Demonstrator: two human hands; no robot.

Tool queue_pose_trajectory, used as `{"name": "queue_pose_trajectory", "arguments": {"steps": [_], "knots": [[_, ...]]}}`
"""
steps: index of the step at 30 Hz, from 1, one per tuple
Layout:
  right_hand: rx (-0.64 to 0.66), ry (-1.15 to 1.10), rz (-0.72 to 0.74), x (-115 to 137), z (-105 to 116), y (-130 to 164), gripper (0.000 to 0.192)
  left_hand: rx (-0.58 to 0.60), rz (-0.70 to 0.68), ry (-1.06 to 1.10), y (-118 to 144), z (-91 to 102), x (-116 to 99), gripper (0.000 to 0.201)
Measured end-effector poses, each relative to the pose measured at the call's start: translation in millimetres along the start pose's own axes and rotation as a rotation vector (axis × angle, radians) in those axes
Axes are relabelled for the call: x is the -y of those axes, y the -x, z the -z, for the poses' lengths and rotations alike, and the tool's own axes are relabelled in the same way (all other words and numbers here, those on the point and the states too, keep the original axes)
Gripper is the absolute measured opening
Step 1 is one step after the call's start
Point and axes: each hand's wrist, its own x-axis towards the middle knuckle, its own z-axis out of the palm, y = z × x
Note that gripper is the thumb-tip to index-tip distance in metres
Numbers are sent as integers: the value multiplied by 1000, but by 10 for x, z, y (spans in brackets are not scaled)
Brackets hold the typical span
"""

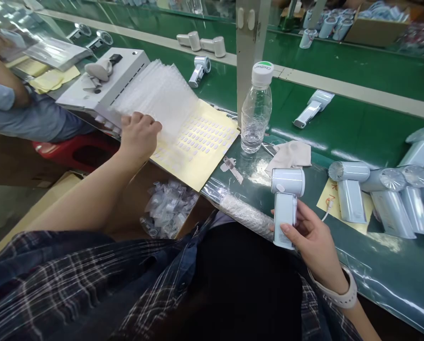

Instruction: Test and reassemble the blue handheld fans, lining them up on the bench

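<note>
My right hand grips a light blue handheld fan by its handle, with the thumb across the front. The fan is upright, its round head at the top, and a small pale oval shows near its neck. At the left, my left hand has its fingers curled over the near edge of a stack of translucent plastic sleeves. Those sleeves lie partly over a yellow sheet bearing rows of small pale oval stickers. My left fingertips are partly hidden.
A clear bottle with a white cap stands beyond the yellow sheet, near a grey cloth. Several fans stand at the right. A white box is at the left; another person's arm shows behind it.
</note>
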Motion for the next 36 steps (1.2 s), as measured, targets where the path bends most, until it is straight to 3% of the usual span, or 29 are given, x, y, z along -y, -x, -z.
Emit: {"name": "queue_pose_trajectory", "arguments": {"steps": [2,4,5,7,10,13,17,19,21,24,27,29,32,34,36], "knots": [[-23,-16,-4,-11,8,-2,95,-83,19,52,28,75,-281,24],[-52,-47,2,-13,3,-10,97,-132,22,215,118,86,-733,14],[-65,-63,9,-11,0,-14,97,-97,14,359,178,56,-1011,12],[-89,-77,31,-8,9,-15,95,73,-70,584,296,-78,-1609,11],[-176,1,88,-38,104,3,92,336,-329,650,383,-401,-2385,9],[-322,152,112,-136,275,41,86,555,-443,633,362,-694,-2797,8],[-510,279,238,-290,387,69,78,702,-450,652,333,-859,-2841,5],[-478,357,318,-324,358,38,74,763,-415,783,336,-867,-2765,12],[-379,467,352,-318,313,-30,67,829,-273,1055,343,-863,-2689,18],[-260,619,366,-260,291,-158,59,814,98,1451,344,-870,-2617,21],[-173,740,366,-179,316,-251,54,767,261,1567,328,-879,-2589,21],[-116,812,362,-134,302,-263,51,732,184,1518,328,-850,-2585,21],[-124,989,399,-97,184,-202,50,573,-65,1325,408,-714,-2610,25],[-158,1124,466,-75,85,-143,49,465,-307,1117,525,-570,-2651,30],[-144,1119,519,-38,33,-110,42,342,-628,847,661,-415,-2697,30]]}}
